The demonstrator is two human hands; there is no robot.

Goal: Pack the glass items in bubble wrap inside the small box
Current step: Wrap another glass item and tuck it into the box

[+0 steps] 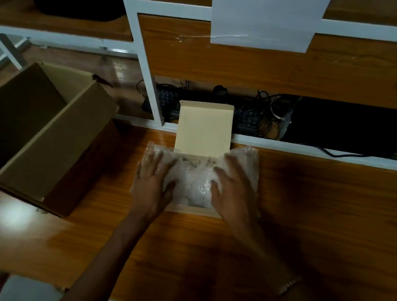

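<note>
Wooden table (312, 223) carried small box (205, 125), lid up. Left hand (153, 184) and right hand (233, 193), fingers spread flat, pressed bubble wrap (192, 184) in. Best pressed evenly, gently; glass unseen.

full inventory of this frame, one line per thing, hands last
small box: 1, tan cardboard, desk centre, lid standing open at the back
bubble wrap: 1 bundle, clear, fills the small box and spills over both sides; contents not visible
large box: 1, brown cardboard, open, desk left
desk: 1, orange-brown wood
shelf frame: 1, white with wooden boards, behind the desk
paper sheet: 1, white, taped to the shelf, top centre
keyboards: apparently 2, black, low shelf behind the small box
cables: tangle, black, beside the keyboards
bracelet: 1, pale, right wrist
left hand: flat on the wrap, left side
right hand: flat on the wrap, right side
</note>
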